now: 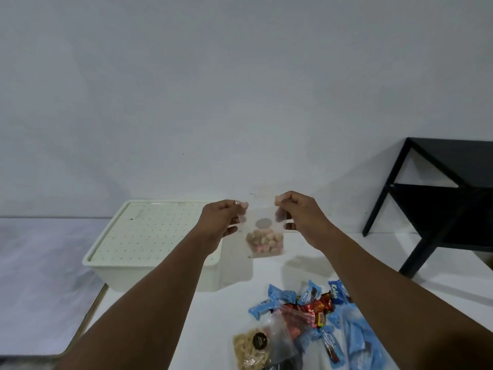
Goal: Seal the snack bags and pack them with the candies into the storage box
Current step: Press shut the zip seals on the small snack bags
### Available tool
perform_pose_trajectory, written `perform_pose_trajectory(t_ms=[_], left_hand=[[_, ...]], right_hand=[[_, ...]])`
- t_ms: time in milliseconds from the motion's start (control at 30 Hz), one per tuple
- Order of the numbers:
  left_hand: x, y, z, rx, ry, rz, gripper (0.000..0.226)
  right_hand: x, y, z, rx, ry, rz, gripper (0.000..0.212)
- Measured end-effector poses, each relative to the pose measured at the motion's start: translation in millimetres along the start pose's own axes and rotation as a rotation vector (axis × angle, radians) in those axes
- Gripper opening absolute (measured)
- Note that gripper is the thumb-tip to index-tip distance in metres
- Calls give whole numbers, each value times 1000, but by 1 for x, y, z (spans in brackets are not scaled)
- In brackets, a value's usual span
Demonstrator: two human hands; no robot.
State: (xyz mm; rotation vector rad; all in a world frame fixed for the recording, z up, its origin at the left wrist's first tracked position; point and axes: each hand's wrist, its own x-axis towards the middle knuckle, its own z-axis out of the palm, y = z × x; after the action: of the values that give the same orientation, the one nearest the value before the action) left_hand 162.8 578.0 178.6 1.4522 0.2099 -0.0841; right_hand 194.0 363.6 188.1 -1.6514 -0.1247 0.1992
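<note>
I hold a clear snack bag (264, 236) of pink and beige sweets upright in the air above the white table (213, 316). My left hand (224, 220) pinches its top left corner and my right hand (296, 214) pinches its top right corner. The cream storage box (149, 252) stands at the left, just behind my left hand, with its dotted lid on. On the table near me lie several blue and red wrapped candies (320, 305), a bag of pale nuts (250, 345) and another clear bag (285, 335).
A black side table (440, 198) stands on the floor at the right, beyond the white table. A plain white wall fills the background. The table's left edge (90, 313) runs diagonally by the storage box.
</note>
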Motion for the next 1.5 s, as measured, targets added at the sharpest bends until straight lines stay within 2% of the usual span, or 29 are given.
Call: perform_pose_trajectory(t_ms=[333, 533, 667, 867, 1033, 1100, 1300, 1500], left_hand=[[-4, 14, -13, 73, -29, 97, 14], [-3, 19, -22, 12, -114, 65, 11], [0, 23, -19, -35, -75, 45, 3], [1, 22, -23, 74, -117, 64, 27], [0, 31, -28, 95, -126, 94, 15], [-1, 33, -28, 104, -133, 114, 14], [-5, 29, -28, 16, -86, 101, 16], [-7, 26, -35, -61, -4, 118, 18]], right_hand=[[-4, -11, 20, -59, 64, -76, 13], [-6, -17, 29, 3, 29, -5, 21], [-4, -21, 40, -57, 24, -48, 15], [1, -33, 46, -115, 18, -93, 16], [0, -34, 52, -77, -26, -52, 13], [0, -34, 55, -73, -34, -51, 19], [2, -39, 61, -140, 11, -129, 16], [0, -36, 60, -100, 9, -137, 20]])
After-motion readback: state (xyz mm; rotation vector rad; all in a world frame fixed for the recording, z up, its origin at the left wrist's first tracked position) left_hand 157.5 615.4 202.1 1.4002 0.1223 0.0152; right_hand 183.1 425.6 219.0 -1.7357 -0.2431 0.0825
